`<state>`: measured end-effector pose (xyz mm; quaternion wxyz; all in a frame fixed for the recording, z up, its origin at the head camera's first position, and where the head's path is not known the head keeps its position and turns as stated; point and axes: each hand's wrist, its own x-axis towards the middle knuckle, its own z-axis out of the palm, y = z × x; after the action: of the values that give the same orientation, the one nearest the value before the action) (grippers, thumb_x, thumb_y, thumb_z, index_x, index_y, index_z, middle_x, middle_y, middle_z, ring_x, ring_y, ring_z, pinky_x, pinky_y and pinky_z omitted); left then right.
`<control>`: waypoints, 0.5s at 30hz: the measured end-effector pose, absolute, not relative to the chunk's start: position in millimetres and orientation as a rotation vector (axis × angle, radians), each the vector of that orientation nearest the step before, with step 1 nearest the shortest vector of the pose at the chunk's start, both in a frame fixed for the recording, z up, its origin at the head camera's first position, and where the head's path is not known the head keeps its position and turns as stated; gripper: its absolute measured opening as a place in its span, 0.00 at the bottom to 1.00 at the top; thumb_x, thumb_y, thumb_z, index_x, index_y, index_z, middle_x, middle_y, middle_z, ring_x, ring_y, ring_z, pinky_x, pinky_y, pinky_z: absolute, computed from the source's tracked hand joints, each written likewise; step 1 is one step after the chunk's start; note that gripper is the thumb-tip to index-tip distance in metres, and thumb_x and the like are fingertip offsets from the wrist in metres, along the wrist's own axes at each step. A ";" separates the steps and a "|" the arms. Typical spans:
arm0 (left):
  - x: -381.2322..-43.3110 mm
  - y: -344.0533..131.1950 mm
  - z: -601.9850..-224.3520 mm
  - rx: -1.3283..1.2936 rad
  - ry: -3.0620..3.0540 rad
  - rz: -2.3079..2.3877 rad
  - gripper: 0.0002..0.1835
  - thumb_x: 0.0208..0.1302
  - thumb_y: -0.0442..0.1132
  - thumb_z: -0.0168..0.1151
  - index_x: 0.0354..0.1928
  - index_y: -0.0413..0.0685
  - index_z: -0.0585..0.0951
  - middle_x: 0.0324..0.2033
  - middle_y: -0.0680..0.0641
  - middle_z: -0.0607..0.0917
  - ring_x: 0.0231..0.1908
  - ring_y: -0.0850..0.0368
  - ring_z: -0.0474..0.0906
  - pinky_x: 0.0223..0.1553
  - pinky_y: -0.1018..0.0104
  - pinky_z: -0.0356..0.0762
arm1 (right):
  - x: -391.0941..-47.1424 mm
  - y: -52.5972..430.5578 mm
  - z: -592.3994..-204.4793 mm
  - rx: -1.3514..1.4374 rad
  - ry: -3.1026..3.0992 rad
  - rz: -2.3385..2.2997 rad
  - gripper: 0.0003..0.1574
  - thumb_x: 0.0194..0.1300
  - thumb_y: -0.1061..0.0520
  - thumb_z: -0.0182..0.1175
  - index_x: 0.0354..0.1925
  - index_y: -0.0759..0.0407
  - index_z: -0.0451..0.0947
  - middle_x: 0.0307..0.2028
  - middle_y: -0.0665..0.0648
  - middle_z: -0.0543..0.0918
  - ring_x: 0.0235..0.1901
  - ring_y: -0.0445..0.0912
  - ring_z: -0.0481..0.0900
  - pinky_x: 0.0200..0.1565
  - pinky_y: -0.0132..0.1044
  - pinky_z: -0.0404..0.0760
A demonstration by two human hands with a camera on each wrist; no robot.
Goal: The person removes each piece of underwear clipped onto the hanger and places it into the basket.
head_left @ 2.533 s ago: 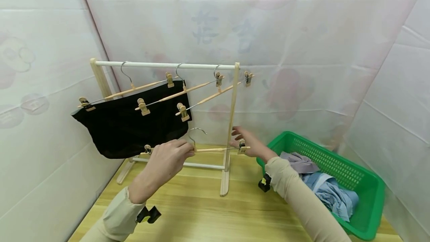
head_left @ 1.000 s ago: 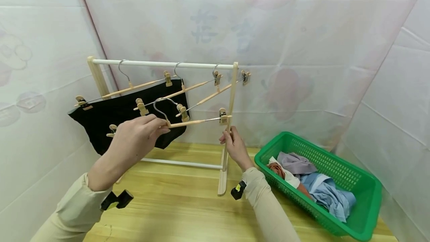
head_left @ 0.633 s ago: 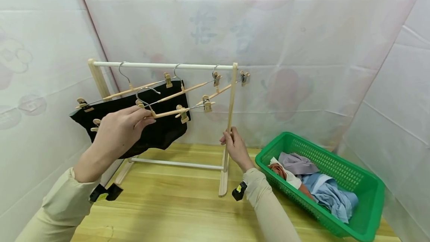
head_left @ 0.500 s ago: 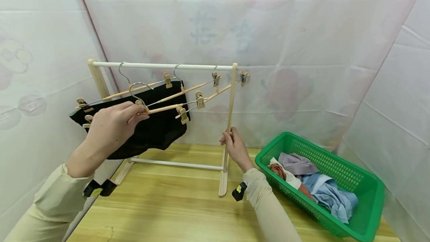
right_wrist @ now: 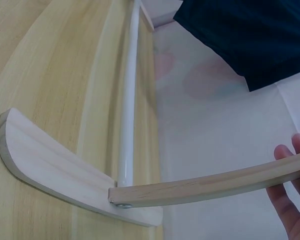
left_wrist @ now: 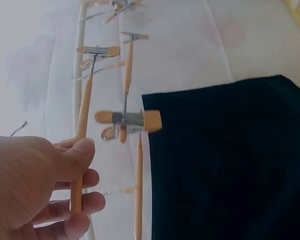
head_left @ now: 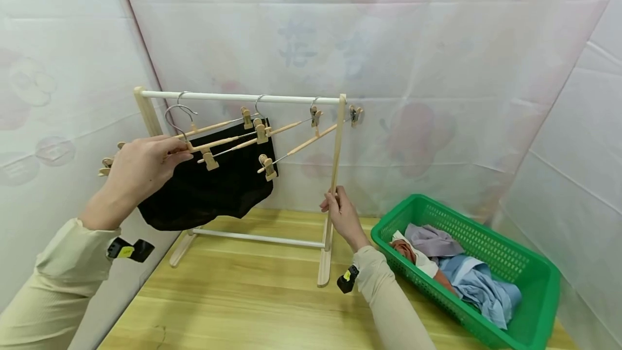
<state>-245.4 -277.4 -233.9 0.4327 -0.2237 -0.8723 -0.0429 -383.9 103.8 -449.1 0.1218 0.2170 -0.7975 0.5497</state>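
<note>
My left hand (head_left: 138,172) pinches a clip hanger (head_left: 216,143) at the middle of its wooden bar, below the metal hook. The hook stands just below the rail's left part in the head view. No garment hangs from this hanger; in the left wrist view its clip (left_wrist: 98,50) is bare. Behind it, a black garment (head_left: 204,199) is clipped to a hanger on the clothes rack (head_left: 228,95). Two bare clip hangers hang further right along the rail. My right hand (head_left: 344,217) grips the rack's right post (right_wrist: 210,187) low down, fingers on both sides.
A green basket (head_left: 548,285) stands at the right of the wooden table (head_left: 252,296). It holds blue cloth (head_left: 478,285), greyish-purple cloth (head_left: 433,239), and white and rust-coloured pieces. Patterned fabric walls enclose the back and sides.
My left hand has carried the hanger up and leftward, from below the garment to near the rail. My right hand has moved from beside the post to gripping it, then stayed still.
</note>
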 end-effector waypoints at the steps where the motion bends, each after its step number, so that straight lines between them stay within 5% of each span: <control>1: -245.6 -279.1 -233.2 -0.546 -2.187 -0.105 0.06 0.56 0.32 0.74 0.36 0.46 0.88 0.32 0.43 0.91 0.21 0.49 0.81 0.20 0.57 0.72 | -383.7 103.5 -449.5 0.628 -2.331 1.607 0.23 0.80 0.35 0.41 0.54 0.49 0.69 0.40 0.55 0.85 0.42 0.49 0.86 0.51 0.51 0.83; 10: -247.8 -288.5 -222.3 -0.472 -2.241 -0.076 0.03 0.58 0.32 0.74 0.35 0.44 0.88 0.29 0.44 0.90 0.21 0.50 0.80 0.21 0.58 0.71 | -385.6 101.8 -447.9 0.627 -2.330 1.608 0.24 0.81 0.37 0.41 0.56 0.53 0.69 0.40 0.55 0.85 0.42 0.50 0.86 0.51 0.54 0.82; 15: -251.0 -289.7 -214.5 -0.437 -2.300 -0.085 0.02 0.61 0.34 0.72 0.35 0.44 0.88 0.28 0.43 0.90 0.20 0.52 0.79 0.21 0.58 0.69 | -382.7 101.9 -441.8 0.626 -2.370 1.622 0.21 0.82 0.44 0.41 0.57 0.57 0.68 0.43 0.64 0.85 0.45 0.58 0.86 0.54 0.57 0.81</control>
<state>-251.0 -289.7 -214.5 0.3888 -0.1720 -0.9045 -0.0333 -382.7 101.9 -441.8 0.1010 0.2118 -0.8021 0.5492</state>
